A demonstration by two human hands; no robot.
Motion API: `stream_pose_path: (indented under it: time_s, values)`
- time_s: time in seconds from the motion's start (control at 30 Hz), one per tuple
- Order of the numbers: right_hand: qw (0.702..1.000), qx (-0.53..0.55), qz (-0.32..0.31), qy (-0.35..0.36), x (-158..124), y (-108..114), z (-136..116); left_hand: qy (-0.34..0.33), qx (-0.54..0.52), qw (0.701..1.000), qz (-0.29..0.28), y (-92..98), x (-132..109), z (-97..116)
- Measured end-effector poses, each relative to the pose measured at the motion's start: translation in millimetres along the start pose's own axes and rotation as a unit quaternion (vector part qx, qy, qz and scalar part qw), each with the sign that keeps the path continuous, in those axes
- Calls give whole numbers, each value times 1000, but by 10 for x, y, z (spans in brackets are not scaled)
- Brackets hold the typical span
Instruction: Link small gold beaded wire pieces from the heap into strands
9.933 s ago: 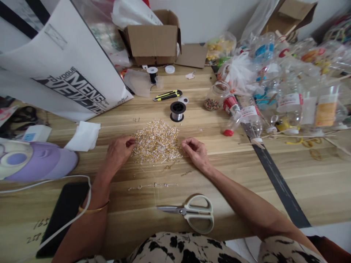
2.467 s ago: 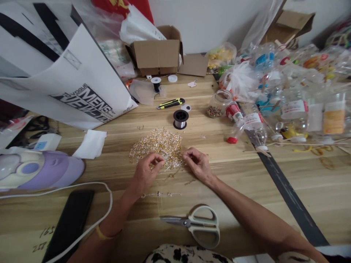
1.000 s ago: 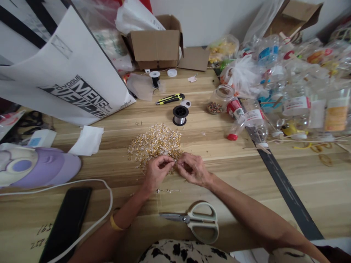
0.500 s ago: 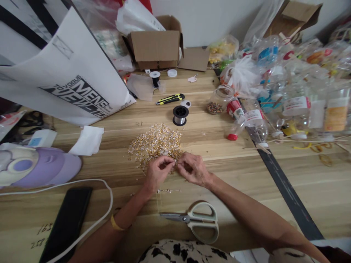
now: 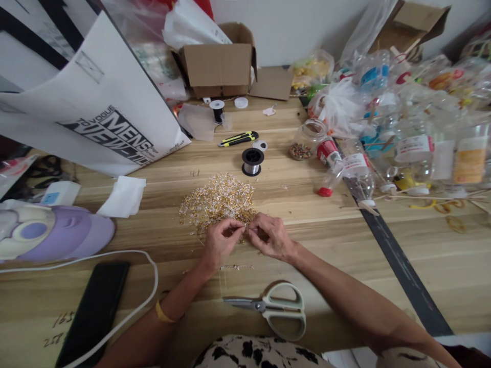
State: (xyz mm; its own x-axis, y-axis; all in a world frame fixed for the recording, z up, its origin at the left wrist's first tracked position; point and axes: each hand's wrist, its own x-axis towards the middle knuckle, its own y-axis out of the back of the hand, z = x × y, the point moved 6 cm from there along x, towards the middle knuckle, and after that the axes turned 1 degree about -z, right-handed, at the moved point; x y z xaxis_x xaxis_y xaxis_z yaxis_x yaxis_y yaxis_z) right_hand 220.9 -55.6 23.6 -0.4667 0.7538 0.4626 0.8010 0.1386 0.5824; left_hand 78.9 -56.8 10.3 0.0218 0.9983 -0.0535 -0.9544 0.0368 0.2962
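Both hands meet at the near edge of a pile of small gold and clear beads (image 5: 218,199). My left hand (image 5: 223,240) is closed, thumb and index finger pinched on something too small to name. Close beside it, my right hand (image 5: 271,236) makes a similar pinch, and what lies in its fingertips is likewise too tiny to make out. Below the hands a short beaded chain (image 5: 238,267) rests on the wooden table (image 5: 330,220), with thin thread hanging from its left end. Scissors (image 5: 268,306) with pale handles lie nearer to me, blades pointing left.
Beyond the beads stand a wire spool (image 5: 252,162) and a yellow-black utility knife (image 5: 238,138). A jar of beads (image 5: 301,148) and several plastic bottles (image 5: 358,168) crowd the right. On the left are a phone (image 5: 94,312), a white cable (image 5: 153,276) and a paper bag (image 5: 99,97).
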Motion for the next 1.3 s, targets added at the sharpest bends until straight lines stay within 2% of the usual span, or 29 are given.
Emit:
stream_pose_path:
  time_s: [0.43,0.93,1.3]
  values:
    - [1000,-7,3,7,-4,2,1,-88,53,995,12,-30,-33,68]
    - [1000,9,17,12,2,3,30,-72,36,997,7,-21,-24,36]
    - [1000,-2,11,14,-9,-19,39,-107,73,992,10,-19,-31,50]
